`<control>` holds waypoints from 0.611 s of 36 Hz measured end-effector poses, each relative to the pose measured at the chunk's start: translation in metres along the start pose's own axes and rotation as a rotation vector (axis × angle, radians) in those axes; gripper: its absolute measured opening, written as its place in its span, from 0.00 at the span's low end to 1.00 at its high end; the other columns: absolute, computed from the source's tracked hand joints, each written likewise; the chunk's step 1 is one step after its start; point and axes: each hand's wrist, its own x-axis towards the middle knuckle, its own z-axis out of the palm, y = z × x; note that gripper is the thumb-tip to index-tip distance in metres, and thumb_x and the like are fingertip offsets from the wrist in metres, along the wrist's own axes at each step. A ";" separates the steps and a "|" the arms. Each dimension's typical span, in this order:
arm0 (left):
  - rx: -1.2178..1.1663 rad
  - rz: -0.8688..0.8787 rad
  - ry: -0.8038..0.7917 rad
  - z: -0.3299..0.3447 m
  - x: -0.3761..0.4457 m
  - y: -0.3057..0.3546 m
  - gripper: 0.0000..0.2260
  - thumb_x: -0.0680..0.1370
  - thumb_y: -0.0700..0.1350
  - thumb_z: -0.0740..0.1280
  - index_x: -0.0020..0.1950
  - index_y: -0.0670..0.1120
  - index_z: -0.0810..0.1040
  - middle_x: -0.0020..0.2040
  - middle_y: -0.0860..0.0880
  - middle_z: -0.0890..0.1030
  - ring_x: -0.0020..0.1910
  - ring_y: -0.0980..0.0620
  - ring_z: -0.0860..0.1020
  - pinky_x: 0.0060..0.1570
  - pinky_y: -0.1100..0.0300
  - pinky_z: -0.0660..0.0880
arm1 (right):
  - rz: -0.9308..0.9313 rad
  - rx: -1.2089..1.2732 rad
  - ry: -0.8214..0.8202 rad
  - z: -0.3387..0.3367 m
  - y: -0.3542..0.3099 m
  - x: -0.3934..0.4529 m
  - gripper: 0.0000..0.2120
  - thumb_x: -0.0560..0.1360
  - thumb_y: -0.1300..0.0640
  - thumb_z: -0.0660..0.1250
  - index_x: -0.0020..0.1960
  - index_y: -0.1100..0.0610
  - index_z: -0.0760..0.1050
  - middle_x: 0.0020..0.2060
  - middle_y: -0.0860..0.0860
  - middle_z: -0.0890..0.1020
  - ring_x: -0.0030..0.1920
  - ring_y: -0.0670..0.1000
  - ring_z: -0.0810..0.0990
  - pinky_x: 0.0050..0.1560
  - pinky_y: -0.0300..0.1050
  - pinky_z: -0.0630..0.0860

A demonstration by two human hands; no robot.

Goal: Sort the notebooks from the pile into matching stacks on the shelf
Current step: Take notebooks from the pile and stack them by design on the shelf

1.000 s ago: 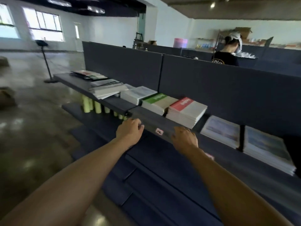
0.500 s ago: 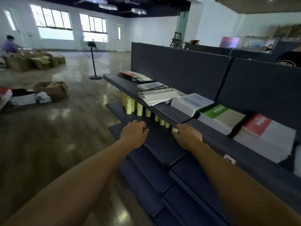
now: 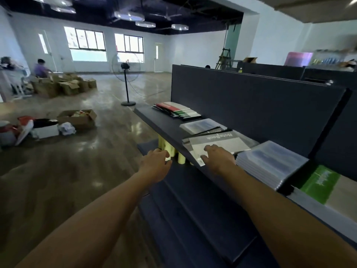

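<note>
Right hand [image 3: 218, 158] is down on the near corner of the grey notebook [image 3: 218, 145] topping the loose pile [image 3: 210, 140] on the shelf [image 3: 154, 122] — fingers lie spread and fairly straight on the cover, no pinch on it that I can see. Left hand [image 3: 156, 161] hangs off the shelf's front edge, just left of the pile and lower, fingers loosely curled, gripping nothing; it's next to the yellow rolls [image 3: 170, 149] on the level below. The pile is skewed: covers fanned, and the top book's long axis runs from near-left to far-right, with the printed title at the far end. So the right hand is clearly the nearer one and already in contact; the book stretches away from it, far and slightly right. Sorted stacks sit to the right of the pile: the clear-sleeved stack [image 3: 270, 163] touching or nearly touching it, then the green-cover stack [image 3: 318, 182] further right. Another small mixed stack, red and green [image 3: 177, 111], lies far left on the same shelf. My read: next move is lifting that near corner, and a grey cover matches none of the stacks in view — its target is probably out of frame to the right.
</note>
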 end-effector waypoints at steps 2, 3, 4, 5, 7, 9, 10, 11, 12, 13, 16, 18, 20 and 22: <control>0.005 0.003 -0.003 -0.001 0.019 -0.014 0.16 0.82 0.52 0.56 0.68 0.50 0.71 0.66 0.47 0.71 0.65 0.45 0.69 0.62 0.49 0.69 | -0.002 -0.012 -0.001 0.000 -0.009 0.025 0.20 0.81 0.47 0.53 0.70 0.54 0.65 0.67 0.54 0.70 0.66 0.56 0.69 0.61 0.51 0.69; 0.009 0.008 -0.005 -0.002 0.028 -0.021 0.16 0.82 0.52 0.56 0.67 0.50 0.71 0.66 0.47 0.71 0.65 0.45 0.69 0.62 0.49 0.69 | -0.001 -0.014 0.002 0.001 -0.014 0.038 0.20 0.81 0.47 0.54 0.70 0.54 0.65 0.67 0.54 0.70 0.66 0.56 0.69 0.61 0.51 0.69; 0.013 0.014 -0.007 -0.003 0.038 -0.029 0.15 0.82 0.52 0.56 0.66 0.49 0.72 0.65 0.47 0.72 0.64 0.45 0.69 0.62 0.49 0.69 | 0.000 -0.012 0.009 0.001 -0.019 0.051 0.20 0.81 0.47 0.54 0.70 0.54 0.65 0.67 0.54 0.70 0.66 0.55 0.70 0.60 0.51 0.69; 0.016 0.020 -0.009 -0.004 0.049 -0.038 0.15 0.82 0.52 0.56 0.65 0.49 0.72 0.64 0.47 0.72 0.64 0.45 0.69 0.61 0.49 0.69 | 0.001 -0.008 0.019 0.002 -0.024 0.064 0.19 0.81 0.48 0.54 0.70 0.53 0.66 0.67 0.54 0.71 0.66 0.56 0.70 0.60 0.51 0.69; 0.021 0.030 -0.009 -0.006 0.071 -0.054 0.14 0.82 0.52 0.56 0.64 0.49 0.73 0.63 0.47 0.72 0.63 0.45 0.70 0.60 0.49 0.70 | 0.009 -0.008 0.039 0.004 -0.035 0.089 0.19 0.81 0.48 0.56 0.68 0.54 0.67 0.65 0.54 0.73 0.64 0.56 0.72 0.58 0.51 0.71; 0.025 0.045 0.006 -0.008 0.097 -0.072 0.14 0.82 0.52 0.56 0.64 0.48 0.73 0.63 0.46 0.73 0.63 0.45 0.70 0.60 0.49 0.70 | 0.027 -0.015 0.056 0.005 -0.047 0.114 0.19 0.81 0.46 0.55 0.67 0.55 0.68 0.63 0.55 0.74 0.62 0.56 0.74 0.56 0.50 0.71; 0.024 0.054 0.011 -0.010 0.110 -0.081 0.14 0.82 0.51 0.57 0.64 0.48 0.73 0.63 0.46 0.73 0.63 0.45 0.70 0.60 0.50 0.70 | 0.035 -0.017 0.068 0.006 -0.053 0.127 0.19 0.81 0.46 0.55 0.66 0.55 0.68 0.62 0.56 0.75 0.61 0.57 0.74 0.55 0.50 0.71; 0.024 0.064 0.010 -0.012 0.124 -0.089 0.14 0.81 0.51 0.57 0.64 0.49 0.73 0.64 0.46 0.72 0.63 0.44 0.70 0.60 0.50 0.70 | 0.045 -0.014 0.076 0.006 -0.059 0.139 0.19 0.81 0.46 0.54 0.66 0.56 0.68 0.62 0.56 0.75 0.61 0.57 0.74 0.54 0.50 0.71; 0.026 0.078 0.006 -0.014 0.138 -0.098 0.14 0.81 0.50 0.58 0.64 0.49 0.72 0.64 0.47 0.72 0.63 0.45 0.70 0.60 0.51 0.70 | 0.057 -0.009 0.078 0.006 -0.064 0.151 0.18 0.81 0.46 0.54 0.65 0.55 0.68 0.62 0.56 0.75 0.61 0.57 0.74 0.54 0.49 0.71; 0.029 0.094 0.000 -0.016 0.150 -0.106 0.14 0.81 0.50 0.58 0.65 0.50 0.72 0.64 0.47 0.72 0.63 0.45 0.70 0.60 0.51 0.70 | 0.073 -0.007 0.079 0.006 -0.070 0.162 0.18 0.81 0.46 0.54 0.65 0.55 0.68 0.62 0.55 0.75 0.61 0.57 0.74 0.54 0.49 0.71; 0.036 0.132 -0.011 -0.018 0.183 -0.128 0.15 0.81 0.50 0.58 0.66 0.50 0.71 0.64 0.48 0.72 0.64 0.45 0.70 0.60 0.52 0.69 | 0.118 -0.009 0.067 0.009 -0.085 0.191 0.18 0.82 0.47 0.52 0.66 0.54 0.68 0.64 0.54 0.75 0.63 0.56 0.74 0.55 0.49 0.71; 0.033 0.154 -0.016 -0.017 0.203 -0.141 0.15 0.81 0.50 0.58 0.67 0.50 0.71 0.64 0.48 0.72 0.64 0.46 0.70 0.60 0.53 0.69 | 0.142 0.000 0.048 0.011 -0.092 0.209 0.18 0.82 0.48 0.52 0.66 0.55 0.68 0.64 0.55 0.74 0.63 0.56 0.73 0.56 0.50 0.71; 0.021 0.174 -0.020 -0.016 0.224 -0.154 0.15 0.81 0.50 0.58 0.66 0.50 0.72 0.65 0.48 0.72 0.64 0.46 0.70 0.59 0.53 0.69 | 0.173 -0.008 0.039 0.013 -0.097 0.227 0.19 0.82 0.48 0.52 0.67 0.56 0.67 0.65 0.55 0.74 0.64 0.57 0.73 0.57 0.51 0.71; 0.015 0.197 -0.013 -0.013 0.244 -0.164 0.15 0.81 0.50 0.58 0.66 0.50 0.73 0.64 0.48 0.73 0.64 0.46 0.71 0.59 0.53 0.69 | 0.199 -0.018 0.035 0.015 -0.100 0.245 0.20 0.82 0.46 0.52 0.68 0.56 0.66 0.65 0.56 0.73 0.64 0.57 0.73 0.58 0.51 0.72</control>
